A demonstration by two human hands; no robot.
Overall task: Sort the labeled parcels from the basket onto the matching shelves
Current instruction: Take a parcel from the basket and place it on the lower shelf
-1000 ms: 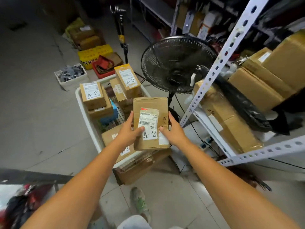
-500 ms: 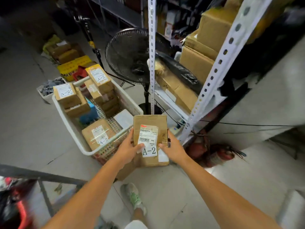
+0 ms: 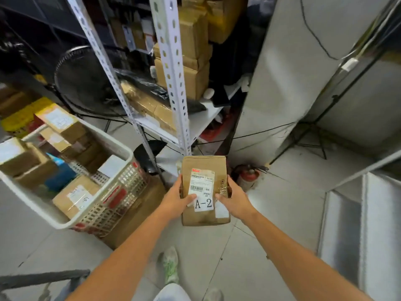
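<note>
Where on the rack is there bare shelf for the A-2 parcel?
Bare board shows on the white shelf, right of the near upright, in front of the black bag; a smaller patch on the lowest shelf beside that upright. Left of it, brown parcels crowd the white shelf.

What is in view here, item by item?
parcel: one, brown, labelled A-2, held in front of the rack.
basket: one, white, left.
basket parcels: several, brown, inside the basket.
fan: one, black, behind the basket.
rack: one, white, centre.
shelf boxes: several, brown, on the rack.
fire extinguisher: one, red, on the floor right of the parcel.
shoe: one, green and white, bottom centre.
left hand: grips the parcel's left edge.
right hand: grips its right edge.
</note>
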